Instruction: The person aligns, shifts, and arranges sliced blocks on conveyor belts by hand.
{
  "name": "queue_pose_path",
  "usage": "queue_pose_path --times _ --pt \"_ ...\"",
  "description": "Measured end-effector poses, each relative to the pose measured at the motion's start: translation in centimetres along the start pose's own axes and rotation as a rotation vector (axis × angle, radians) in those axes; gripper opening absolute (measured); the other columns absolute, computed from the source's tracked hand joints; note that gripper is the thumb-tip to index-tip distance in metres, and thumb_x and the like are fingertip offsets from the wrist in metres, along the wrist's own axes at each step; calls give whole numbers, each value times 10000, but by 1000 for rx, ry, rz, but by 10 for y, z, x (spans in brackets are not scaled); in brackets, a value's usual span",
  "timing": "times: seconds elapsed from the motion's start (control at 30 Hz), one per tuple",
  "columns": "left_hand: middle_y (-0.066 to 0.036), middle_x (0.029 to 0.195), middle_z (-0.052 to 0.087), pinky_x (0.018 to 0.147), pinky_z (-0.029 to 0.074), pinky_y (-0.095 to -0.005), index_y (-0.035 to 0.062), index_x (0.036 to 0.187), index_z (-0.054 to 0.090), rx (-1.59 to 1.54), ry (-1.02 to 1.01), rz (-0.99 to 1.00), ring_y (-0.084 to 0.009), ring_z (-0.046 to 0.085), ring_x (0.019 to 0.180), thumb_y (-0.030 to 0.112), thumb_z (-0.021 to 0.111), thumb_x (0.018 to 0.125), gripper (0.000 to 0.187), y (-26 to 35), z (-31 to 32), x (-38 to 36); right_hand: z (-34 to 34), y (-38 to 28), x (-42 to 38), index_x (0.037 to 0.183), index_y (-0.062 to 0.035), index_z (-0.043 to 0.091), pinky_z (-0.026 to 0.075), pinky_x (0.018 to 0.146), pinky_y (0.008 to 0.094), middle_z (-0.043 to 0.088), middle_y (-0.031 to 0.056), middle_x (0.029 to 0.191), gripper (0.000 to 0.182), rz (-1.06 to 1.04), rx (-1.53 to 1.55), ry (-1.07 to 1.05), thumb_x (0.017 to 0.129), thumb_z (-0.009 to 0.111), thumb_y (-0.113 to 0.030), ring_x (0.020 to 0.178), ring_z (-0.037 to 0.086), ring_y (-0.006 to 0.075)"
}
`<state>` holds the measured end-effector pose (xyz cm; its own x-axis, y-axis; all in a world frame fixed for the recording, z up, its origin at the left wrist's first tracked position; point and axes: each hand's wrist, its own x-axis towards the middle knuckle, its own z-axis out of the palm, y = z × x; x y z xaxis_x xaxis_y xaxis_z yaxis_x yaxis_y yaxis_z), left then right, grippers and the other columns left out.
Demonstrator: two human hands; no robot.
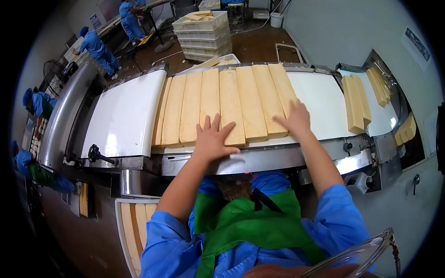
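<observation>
Left hand (212, 137): open, fingers spread, palm down on the near ends of the middle slabs in a row of pale yellow slabs (222, 105), gripping nothing. Right hand (294, 118): open, fingers spread, palm down on the near end of the rightmost slabs of the same row, gripping nothing. Row of slabs: eight or so long flat pieces lying side by side, touching along their long edges, on a white conveyor belt (125, 113); near ends close to the belt's front edge, far ends at its back edge. Belt frame: steel front rail (259, 160) just under both wrists, with a black handle (95, 153) at its left. Further slabs: a pair (355, 103) lying together on the belt to the right, well apart from the row; a few more (378, 85) beyond them near the right end of the machine. White tray (121, 231) at lower left, below the belt, holding several like slabs. Stack of white crates (204, 32) on the brown floor behind the belt, slabs showing in the top one. White bucket (276, 19) at the far wall. Wearer: blue sleeves, green apron (241, 224). Other people in blue clothing (97, 48) stand at a long line along the left; their hands are too small to make out.
</observation>
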<state>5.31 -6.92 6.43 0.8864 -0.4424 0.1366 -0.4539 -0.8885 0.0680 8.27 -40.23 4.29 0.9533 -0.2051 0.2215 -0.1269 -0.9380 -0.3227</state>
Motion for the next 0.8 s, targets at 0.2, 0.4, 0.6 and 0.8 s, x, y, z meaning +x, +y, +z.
queue_pose_path --times 0.2,0.4,0.6,0.8 --pt "-218 1641 309 1114 278 -718 421 1513 478 57 -72 -43 -536 268 1480 815 721 647 982 15 -1 22 8 -44 -35 1508 -292 490 316 1131 621 427 197 1567 979 -535 -116 -32 671 783 -708 1469 342 434" --pt "-223 1646 296 1113 260 -742 402 1528 460 46 -104 -99 -548 248 1488 773 744 675 973 10 -7 38 1 -36 -33 1481 -273 529 338 1126 599 464 156 1555 886 -480 -64 -19 720 791 -643 1451 398 406" --pt "-238 1657 263 1150 216 -730 341 1547 448 18 -105 -74 -536 211 1507 714 777 689 992 -9 1 32 -57 122 -7 1427 -214 578 400 1108 514 579 113 1448 710 -31 -182 325 812 790 -498 1370 503 339" --pt "-178 1660 292 1159 253 -695 290 1522 488 37 -60 -111 -502 241 1506 583 838 686 953 -6 -5 25 -108 222 -16 1512 -177 480 440 1085 508 497 236 1482 827 760 -314 81 796 769 -470 1336 510 419"
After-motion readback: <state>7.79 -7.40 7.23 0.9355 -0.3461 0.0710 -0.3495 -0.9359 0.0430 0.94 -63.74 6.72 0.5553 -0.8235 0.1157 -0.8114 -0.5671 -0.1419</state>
